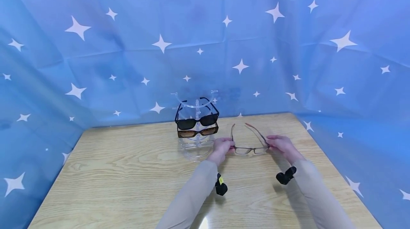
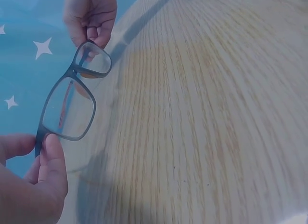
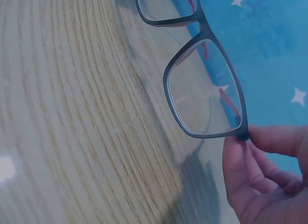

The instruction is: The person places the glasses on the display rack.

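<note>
Eyeglasses with a dark thin frame (image 1: 244, 151) and reddish-brown temple tips are held by both hands, temples unfolded and pointing toward the curtain. My left hand (image 1: 222, 147) pinches the left hinge corner between thumb and fingers; in the left wrist view that hand (image 2: 36, 180) grips the frame's end (image 2: 42, 137). The other corner is pinched by my right hand (image 1: 283, 145), seen close in the right wrist view, with the thumb and fingers (image 3: 236, 166) at the frame's corner (image 3: 243, 132). Both lenses are clear.
Left of the hands, a clear display stand (image 1: 197, 106) carries black sunglasses (image 1: 187, 124) above brown-tinted glasses (image 1: 187, 134). Beneath those, a clear-looking pair is hard to tell from the stand. A blue star-patterned curtain (image 1: 198, 69) hangs behind the wooden table (image 1: 128, 172).
</note>
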The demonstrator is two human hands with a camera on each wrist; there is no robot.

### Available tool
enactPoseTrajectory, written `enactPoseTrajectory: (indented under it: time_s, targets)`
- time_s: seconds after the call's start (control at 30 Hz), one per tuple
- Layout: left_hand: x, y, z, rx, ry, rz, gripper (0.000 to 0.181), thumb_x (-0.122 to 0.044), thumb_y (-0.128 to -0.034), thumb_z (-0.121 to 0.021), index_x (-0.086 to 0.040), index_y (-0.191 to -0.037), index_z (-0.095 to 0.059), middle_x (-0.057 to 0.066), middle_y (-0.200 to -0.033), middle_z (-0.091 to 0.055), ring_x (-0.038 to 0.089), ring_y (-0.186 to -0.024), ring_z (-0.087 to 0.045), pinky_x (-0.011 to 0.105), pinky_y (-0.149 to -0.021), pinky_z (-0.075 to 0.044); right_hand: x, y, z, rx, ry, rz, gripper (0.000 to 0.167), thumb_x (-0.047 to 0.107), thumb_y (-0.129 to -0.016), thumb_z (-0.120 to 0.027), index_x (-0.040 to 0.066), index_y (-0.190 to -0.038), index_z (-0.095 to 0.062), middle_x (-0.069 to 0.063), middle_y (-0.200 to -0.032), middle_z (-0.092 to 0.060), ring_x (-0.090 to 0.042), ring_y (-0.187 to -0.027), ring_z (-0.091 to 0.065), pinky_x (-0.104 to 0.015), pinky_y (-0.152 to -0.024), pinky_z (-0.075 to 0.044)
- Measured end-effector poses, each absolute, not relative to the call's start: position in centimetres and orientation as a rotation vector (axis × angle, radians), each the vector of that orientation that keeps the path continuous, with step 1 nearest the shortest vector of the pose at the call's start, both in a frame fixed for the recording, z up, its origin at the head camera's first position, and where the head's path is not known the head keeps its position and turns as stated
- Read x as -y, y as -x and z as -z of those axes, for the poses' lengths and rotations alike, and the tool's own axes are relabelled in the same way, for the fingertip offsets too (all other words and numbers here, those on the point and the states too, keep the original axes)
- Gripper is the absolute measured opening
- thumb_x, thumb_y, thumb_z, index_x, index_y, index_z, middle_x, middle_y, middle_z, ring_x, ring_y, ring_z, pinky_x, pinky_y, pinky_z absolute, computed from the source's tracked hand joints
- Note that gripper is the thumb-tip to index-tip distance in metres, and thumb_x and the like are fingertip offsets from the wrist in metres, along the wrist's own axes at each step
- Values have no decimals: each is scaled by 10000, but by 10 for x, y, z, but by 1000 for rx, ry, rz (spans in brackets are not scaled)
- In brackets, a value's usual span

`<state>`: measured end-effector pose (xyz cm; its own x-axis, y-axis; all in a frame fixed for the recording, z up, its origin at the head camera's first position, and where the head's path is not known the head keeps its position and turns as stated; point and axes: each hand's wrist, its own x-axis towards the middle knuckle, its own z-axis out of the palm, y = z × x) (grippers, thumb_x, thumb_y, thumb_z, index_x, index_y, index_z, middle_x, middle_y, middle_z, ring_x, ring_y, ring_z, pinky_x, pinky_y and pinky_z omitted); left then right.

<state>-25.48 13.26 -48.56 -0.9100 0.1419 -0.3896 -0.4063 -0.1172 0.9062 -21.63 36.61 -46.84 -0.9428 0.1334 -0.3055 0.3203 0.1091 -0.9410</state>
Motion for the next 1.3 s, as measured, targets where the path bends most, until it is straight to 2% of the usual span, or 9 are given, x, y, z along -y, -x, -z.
enactPoseTrajectory:
  time_s: [0.17,0.37,0.47,0.53,0.6,0.7,0.9,1.1,1.3]
  targets:
    - [-129,251,483,-1782,271,-2080,289,48,-811,-633,83,-1098,-633,76,-761,-644,91,-602,-575,241,-635,-568,-369,206,466,-2195,-397,1959,518,26,-927,-536,-207,-1328,-305,38,-830,-651,-35,-694,-610,-161,-646,-535]
    - [-122,243,481,-1775,212,-2056,251,31,-815,-630,89,-1059,-641,51,-705,-627,75,-569,-564,256,-649,-573,-376,191,465,-2063,-280,2003,507,28,-939,-530,-185,-1344,-312,45,-916,-643,-72,-826,-635,-198,-737,-544]
    - [-118,239,480,-1760,165,-2058,210,37,-818,-621,93,-1020,-639,61,-713,-628,77,-566,-560,286,-685,-577,-377,183,465,-1981,-197,2060,346,4,-938,-518,-87,-1269,-487,34,-913,-641,-87,-840,-634,-213,-751,-546]
    - [-115,235,480,-1751,137,-2055,193,34,-823,-624,83,-1010,-634,75,-730,-635,82,-565,-560,288,-679,-577,-377,178,465,-1929,-136,2095,250,-6,-941,-501,32,-1169,-595,23,-917,-646,-87,-838,-633,-210,-746,-545]
    - [-112,231,479,-1736,106,-2050,207,31,-835,-617,89,-1033,-616,78,-740,-636,84,-567,-560,264,-646,-573,-377,173,464,-1886,-98,2127,249,-13,-942,-493,149,-1055,-644,14,-915,-654,-83,-830,-632,-202,-732,-544]
    - [-109,226,478,-1707,82,-2043,241,23,-840,-613,89,-1071,-591,65,-731,-629,88,-573,-565,206,-570,-548,-376,166,463,-1832,-49,2158,292,-11,-949,-480,214,-1005,-658,16,-931,-660,-74,-837,-632,-189,-728,-540]
    - [-100,218,474,-1670,46,-2044,201,19,-832,-616,30,-1033,-604,43,-731,-618,93,-585,-558,195,-558,-539,-369,153,458,-1769,24,2203,304,-28,-947,-471,195,-1022,-663,25,-916,-664,-69,-824,-632,-179,-722,-538]
    - [-85,205,465,-1623,9,-2055,248,37,-835,-610,61,-1080,-578,48,-724,-606,98,-577,-553,200,-560,-542,-363,141,453,-1731,106,2205,329,-34,-954,-451,195,-1069,-658,21,-955,-663,-71,-859,-633,-183,-740,-537]
    - [-71,192,457,-1612,-14,-2056,229,24,-844,-615,28,-1071,-581,51,-731,-597,106,-583,-561,270,-631,-570,-354,131,450,-1709,118,2190,316,-17,-963,-447,191,-1082,-652,14,-973,-658,-72,-862,-635,-189,-751,-538]
